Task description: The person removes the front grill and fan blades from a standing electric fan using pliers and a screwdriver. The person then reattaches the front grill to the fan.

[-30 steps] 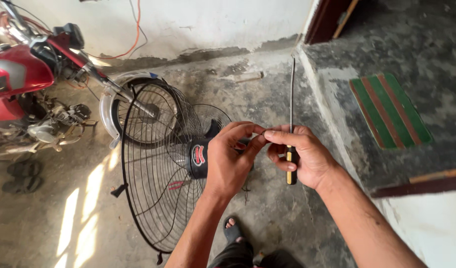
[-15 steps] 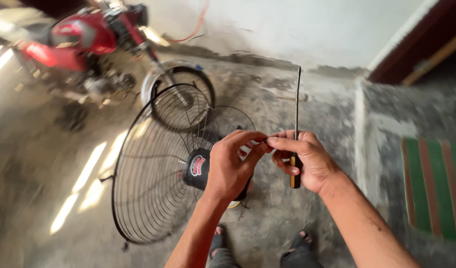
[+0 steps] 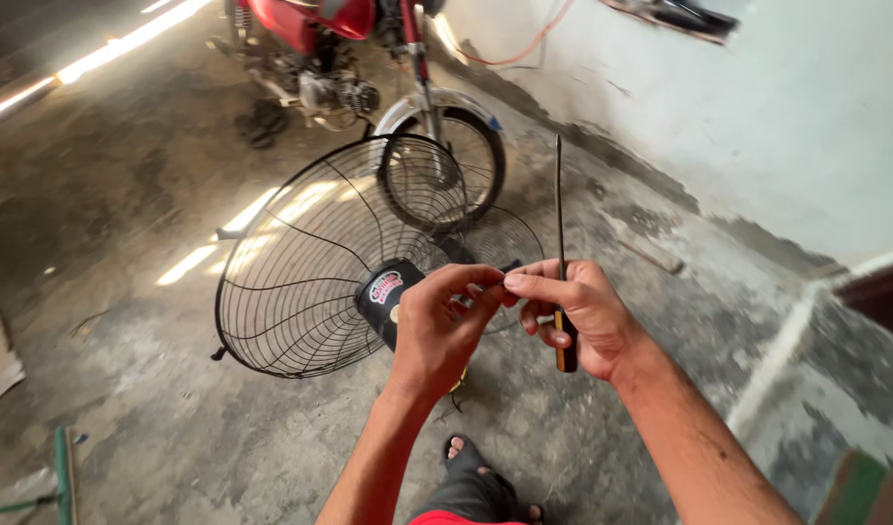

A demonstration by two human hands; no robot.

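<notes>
Black wire fan guard (image 3: 301,282) is steadied behind; a screwdriver (image 3: 561,262) is clasped in the right hand (image 3: 583,316), left hand (image 3: 442,326) fingertips pinched against it.

Red motorcycle (image 3: 369,58) by the white wall (image 3: 787,117) — orange cable (image 3: 524,49).

Single head-worn view, angled steeply down, close above the hands (image 3: 510,316).

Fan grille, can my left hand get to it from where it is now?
Probably yes. The left hand is right over the fan grille, beside its black hub, with nothing between them. Its fingertips are pinched against the right hand, which holds the screwdriver.
</notes>
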